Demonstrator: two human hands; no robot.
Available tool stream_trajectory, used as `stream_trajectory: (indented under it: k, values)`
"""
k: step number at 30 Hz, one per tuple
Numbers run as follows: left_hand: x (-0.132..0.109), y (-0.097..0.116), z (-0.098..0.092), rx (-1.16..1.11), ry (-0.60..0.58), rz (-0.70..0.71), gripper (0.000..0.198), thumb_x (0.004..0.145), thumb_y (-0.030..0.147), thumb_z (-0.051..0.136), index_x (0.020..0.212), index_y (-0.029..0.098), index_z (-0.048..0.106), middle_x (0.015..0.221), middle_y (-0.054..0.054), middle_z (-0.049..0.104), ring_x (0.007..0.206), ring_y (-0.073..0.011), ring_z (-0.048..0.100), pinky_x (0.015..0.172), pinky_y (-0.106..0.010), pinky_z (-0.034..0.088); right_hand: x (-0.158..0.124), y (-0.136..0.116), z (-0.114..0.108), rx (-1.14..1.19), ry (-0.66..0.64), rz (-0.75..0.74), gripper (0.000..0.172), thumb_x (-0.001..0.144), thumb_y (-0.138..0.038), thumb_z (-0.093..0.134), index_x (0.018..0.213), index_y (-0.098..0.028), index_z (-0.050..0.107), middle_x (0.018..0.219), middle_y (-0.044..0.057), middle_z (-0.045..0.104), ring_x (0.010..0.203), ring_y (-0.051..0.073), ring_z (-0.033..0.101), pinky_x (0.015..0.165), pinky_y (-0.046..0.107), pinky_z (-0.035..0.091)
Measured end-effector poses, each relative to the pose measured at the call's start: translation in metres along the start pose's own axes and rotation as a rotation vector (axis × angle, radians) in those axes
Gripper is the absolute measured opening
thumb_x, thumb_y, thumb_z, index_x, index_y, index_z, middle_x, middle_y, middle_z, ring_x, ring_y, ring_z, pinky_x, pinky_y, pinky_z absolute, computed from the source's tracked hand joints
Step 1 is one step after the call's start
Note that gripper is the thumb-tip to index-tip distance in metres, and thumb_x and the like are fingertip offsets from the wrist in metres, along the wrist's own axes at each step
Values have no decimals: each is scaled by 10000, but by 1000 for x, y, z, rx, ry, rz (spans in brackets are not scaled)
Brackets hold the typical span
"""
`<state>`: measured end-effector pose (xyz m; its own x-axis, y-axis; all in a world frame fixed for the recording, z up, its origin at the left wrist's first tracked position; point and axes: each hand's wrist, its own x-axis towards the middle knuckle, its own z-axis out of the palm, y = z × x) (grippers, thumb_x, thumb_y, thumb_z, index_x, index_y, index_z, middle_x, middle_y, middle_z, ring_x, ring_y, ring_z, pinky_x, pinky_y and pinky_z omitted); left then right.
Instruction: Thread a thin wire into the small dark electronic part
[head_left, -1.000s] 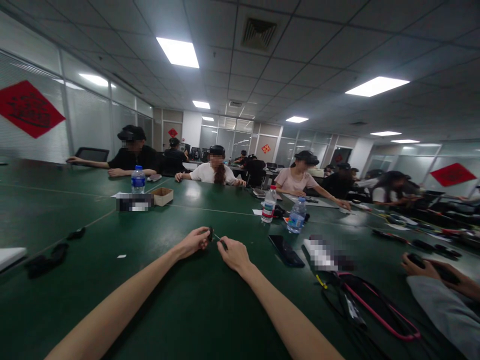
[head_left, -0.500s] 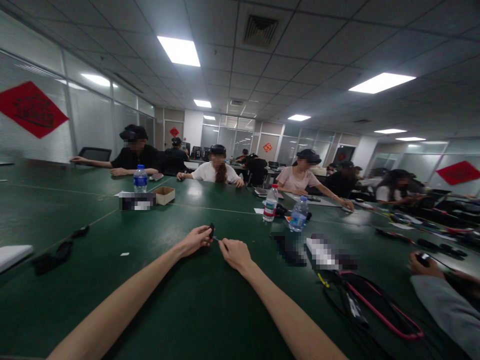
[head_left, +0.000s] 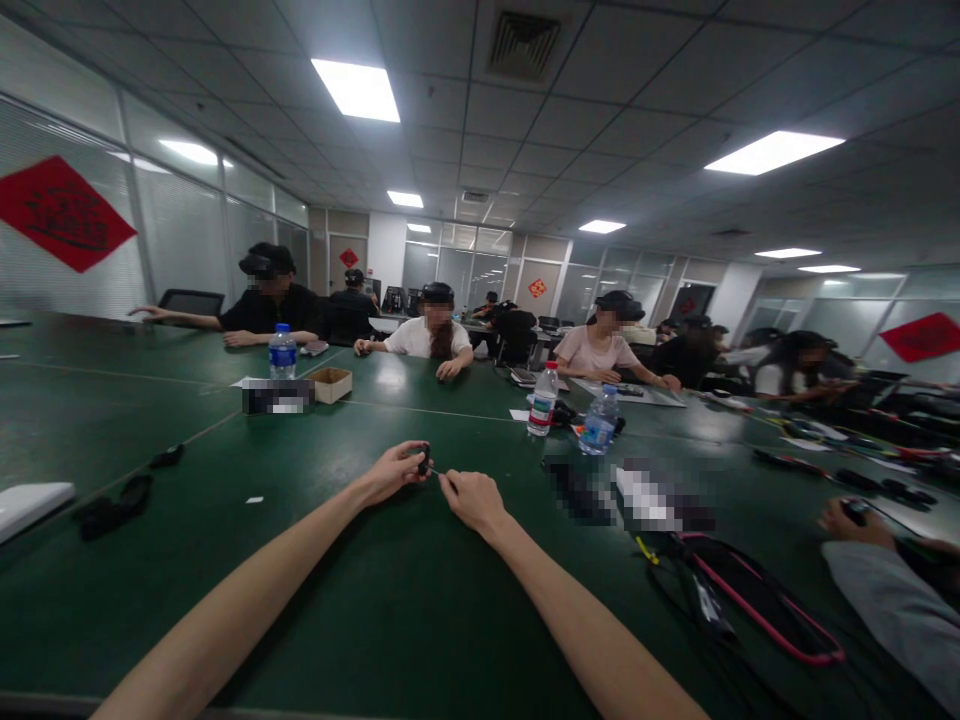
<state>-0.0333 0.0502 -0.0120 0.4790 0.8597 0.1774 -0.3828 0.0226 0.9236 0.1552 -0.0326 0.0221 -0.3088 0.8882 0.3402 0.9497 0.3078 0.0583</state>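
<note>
My left hand [head_left: 396, 472] pinches a small black object [head_left: 424, 459] upright between thumb and fingers, above the green table [head_left: 375, 620]. My right hand [head_left: 472, 500] is closed, just to its right. From the right fingers a thin metal shaft [head_left: 436, 474] points left toward the black object; its handle is hidden in my fist. Whether the shaft's tip touches the object I cannot tell, as both are small.
Water bottles [head_left: 543, 400] and pixelated items stand beyond my right hand. A pink-edged black loop [head_left: 765, 600] with cables lies at right, near a neighbour's hand [head_left: 855, 520]. A cardboard box [head_left: 331, 385] sits ahead left; black pieces [head_left: 116, 505] lie at left. Several people sit around.
The black object has turned a little in my left fingers. My right hand is nearly still. The person across has drawn a hand inward, and the one in pink has pulled an arm back.
</note>
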Motion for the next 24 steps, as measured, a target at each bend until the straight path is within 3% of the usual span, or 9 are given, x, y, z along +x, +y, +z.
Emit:
stream_trajectory:
  k: [3,13,24]
  values:
    - [-1,1,0,-18,-2,9,563,771,255,679,1278,175,449,972,-136,634,760,-164,643,721,-302,506,0,0,2,-23,8,13,546,955,-496,159,928,-228,633,891,66,686,770,161,634,678,240,413]
    - [-3,5,1,-64,5,-20,561,732,196,714,1247,157,494,1019,-153,630,801,-182,652,774,-322,516,0,-1,4,-22,18,31,521,955,-492,168,946,-223,614,887,71,686,763,165,637,680,246,421]
    - [2,-4,-1,54,47,33,521,708,239,735,1169,172,502,920,-102,626,756,-180,651,684,-301,528,-1,-1,-6,-2,-33,-2,504,959,-472,193,952,-218,628,897,74,682,758,155,641,665,237,429]
